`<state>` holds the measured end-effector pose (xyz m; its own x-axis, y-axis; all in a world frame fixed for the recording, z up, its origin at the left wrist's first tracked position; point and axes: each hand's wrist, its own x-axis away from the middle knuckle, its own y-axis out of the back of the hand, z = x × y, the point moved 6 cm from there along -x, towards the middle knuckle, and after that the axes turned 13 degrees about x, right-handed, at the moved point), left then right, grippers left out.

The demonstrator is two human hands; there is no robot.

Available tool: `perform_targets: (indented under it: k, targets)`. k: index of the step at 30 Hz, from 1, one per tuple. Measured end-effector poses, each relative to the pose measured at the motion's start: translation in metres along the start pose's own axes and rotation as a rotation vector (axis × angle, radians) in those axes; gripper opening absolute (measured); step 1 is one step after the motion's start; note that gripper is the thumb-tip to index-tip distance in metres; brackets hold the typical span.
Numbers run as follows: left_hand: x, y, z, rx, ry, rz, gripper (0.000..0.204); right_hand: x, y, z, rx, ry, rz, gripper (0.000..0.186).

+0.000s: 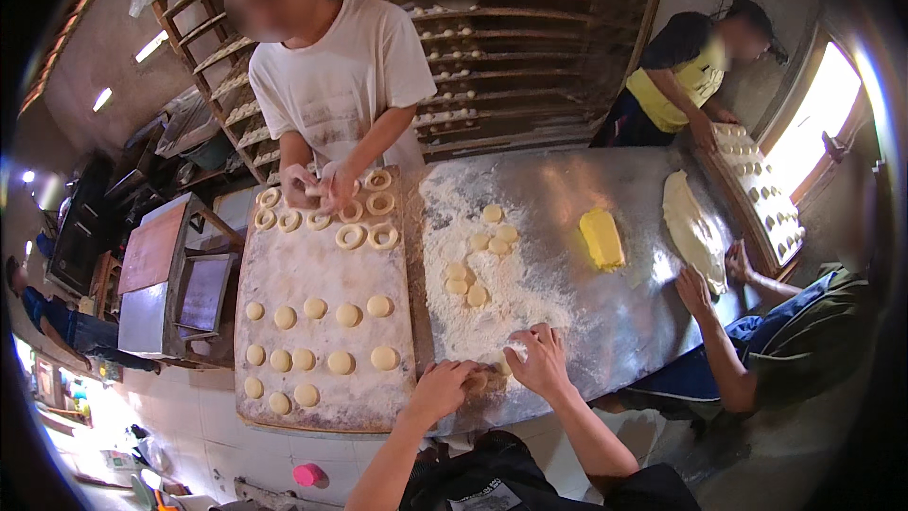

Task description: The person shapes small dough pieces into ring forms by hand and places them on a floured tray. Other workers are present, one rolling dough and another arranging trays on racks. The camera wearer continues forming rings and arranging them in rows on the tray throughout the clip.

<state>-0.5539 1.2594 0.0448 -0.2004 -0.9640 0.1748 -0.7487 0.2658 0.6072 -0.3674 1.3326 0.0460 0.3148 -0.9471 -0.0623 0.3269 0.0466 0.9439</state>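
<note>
At the near edge of the metal table, my left hand [446, 390] curls its fingers against a small dough ball [477, 381] that is partly hidden. My right hand [543, 361], bent at the fingers, cups another dough ball [502, 365] on the floured surface. Beyond them several pale round dough balls [476, 295] lie in a spread of white flour [520, 298]. On the floured wooden board [326, 405] to my left, flattened dough rounds [340, 362] sit in loose rows, with dough rings [350, 237] at its far end.
Across the board a person [340, 85] handles dough rings. To the right, a co-worker's hands [695, 291] touch a long dough sheet [695, 232]. A yellow block [602, 238] lies mid-table. Another person [676, 76] holds a tray of dough pieces [757, 189]. Shelving [511, 43] stands behind.
</note>
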Motion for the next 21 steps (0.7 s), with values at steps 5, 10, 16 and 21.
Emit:
perform_targets:
  k: [5, 10, 16, 21]
  targets:
    - [-0.048, 0.01, -0.007, -0.17, -0.117, -0.286, 0.035, -0.039, -0.014, 0.013, 0.078, 0.156, -0.234, 0.04]
    - [-0.073, 0.005, 0.017, -0.214, -0.067, -0.321, 0.043, -0.062, -0.056, 0.029, -0.114, 0.215, 0.131, 0.039]
    - [-0.071, -0.006, 0.031, -0.02, -0.068, -0.29, 0.032, -0.038, -0.001, 0.032, 0.175, 0.23, 0.008, 0.045]
    - [-0.063, 0.007, 0.001, -0.333, -0.235, -0.465, 0.035, -0.014, 0.005, 0.014, 0.21, 0.151, 0.338, 0.044]
